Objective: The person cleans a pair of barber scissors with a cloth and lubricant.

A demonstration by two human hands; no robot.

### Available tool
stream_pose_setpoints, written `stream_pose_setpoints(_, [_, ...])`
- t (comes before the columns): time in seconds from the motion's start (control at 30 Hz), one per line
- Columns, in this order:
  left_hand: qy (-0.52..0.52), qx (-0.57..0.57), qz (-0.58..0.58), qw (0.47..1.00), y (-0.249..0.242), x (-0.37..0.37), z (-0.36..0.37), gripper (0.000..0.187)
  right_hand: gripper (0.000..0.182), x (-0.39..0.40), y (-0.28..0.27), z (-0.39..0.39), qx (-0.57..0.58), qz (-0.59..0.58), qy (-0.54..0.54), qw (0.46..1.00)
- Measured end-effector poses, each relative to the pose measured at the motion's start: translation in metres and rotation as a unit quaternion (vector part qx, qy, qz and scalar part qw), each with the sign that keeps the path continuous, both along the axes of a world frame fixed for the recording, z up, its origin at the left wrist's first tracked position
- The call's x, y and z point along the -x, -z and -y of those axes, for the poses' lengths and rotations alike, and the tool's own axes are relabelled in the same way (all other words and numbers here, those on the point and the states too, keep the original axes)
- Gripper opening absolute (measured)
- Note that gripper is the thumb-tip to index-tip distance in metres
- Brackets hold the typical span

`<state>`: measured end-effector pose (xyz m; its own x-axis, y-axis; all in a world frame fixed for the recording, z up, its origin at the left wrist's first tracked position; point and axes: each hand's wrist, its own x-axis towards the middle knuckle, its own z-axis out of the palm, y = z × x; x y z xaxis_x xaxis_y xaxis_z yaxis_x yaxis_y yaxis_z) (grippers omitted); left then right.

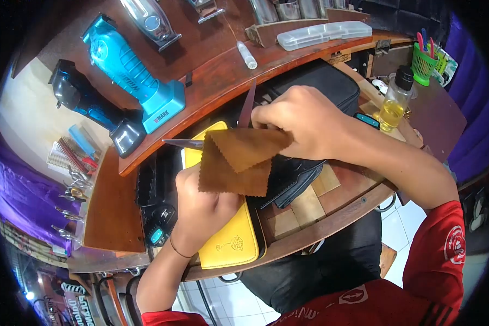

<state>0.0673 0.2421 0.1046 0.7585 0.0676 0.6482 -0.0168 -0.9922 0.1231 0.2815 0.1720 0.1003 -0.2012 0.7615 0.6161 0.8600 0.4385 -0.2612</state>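
A brown cloth with zigzag edges [233,176] hangs between my two hands, one corner folded over. Scissors [248,106] stick out beyond it with their blades spread wide, one pointing up and one to the left. My right hand [304,122] is closed at the cloth's right end, beside the upright blade. Below the left blade, my left hand [206,204] is closed at the cloth's lower left; its fingers are partly hidden. Under my left hand lies a yellow case [231,242] with a small printed figure. The scissors' handles are hidden by the cloth and hands.
Clippers on stands, one turquoise [125,68] and one dark [81,98], stand on the wooden shelf at upper left. A black bag [320,81] lies behind my right hand. At right are a bottle of yellow liquid [394,106] and a green basket [422,65].
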Motion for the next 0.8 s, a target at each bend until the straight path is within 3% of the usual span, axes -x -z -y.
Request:
stream_pose_setpoints(0.07, [-0.051, 0.114, -0.013, 0.992, 0.0, 0.0, 0.004, 0.003, 0.017, -0.002, -0.002, -0.001, -0.044, 0.017, 0.026, 0.999])
stream_pose_setpoints(0.1, [-0.053, 0.114, -0.012, 0.992, -0.002, -0.002, 0.008, 0.003, 0.017, -0.003, -0.003, -0.001, -0.044, 0.017, 0.024, 0.999])
stream_pose_setpoints(0.17, [-0.119, 0.208, -0.007, 0.971, -0.006, -0.006, 0.016, 0.002, 0.018, -0.005, -0.005, -0.001, -0.042, -0.03, 0.043, 0.998])
stream_pose_setpoints(0.3, [-0.099, 0.11, -0.022, 0.989, 0.0, -0.002, 0.006, 0.004, 0.019, -0.002, -0.004, 0.003, -0.012, -0.057, -0.009, 0.998])
stream_pose_setpoints(0.37, [0.001, 0.084, 0.037, 0.996, 0.004, -0.005, 0.0, 0.008, 0.02, 0.001, -0.002, 0.002, -0.025, -0.006, -0.019, 0.999])
stream_pose_setpoints(0.5, [-0.097, 0.165, -0.004, 0.981, -0.003, -0.004, 0.011, 0.008, 0.02, -0.003, -0.004, 0.0, -0.087, 0.005, -0.004, 0.996])
stream_pose_setpoints(0.63, [-0.096, 0.171, -0.007, 0.981, -0.001, -0.005, 0.009, 0.006, 0.022, -0.002, -0.005, 0.002, -0.053, -0.031, 0.006, 0.998])
stream_pose_setpoints(0.7, [-0.034, 0.112, 0.019, 0.993, 0.005, -0.004, 0.003, 0.004, 0.023, 0.001, -0.003, 0.003, -0.046, -0.041, -0.014, 0.998])
stream_pose_setpoints(0.8, [-0.029, 0.109, 0.012, 0.994, 0.001, -0.003, 0.004, 0.002, 0.024, 0.003, -0.003, 0.004, -0.062, 0.008, -0.016, 0.998])
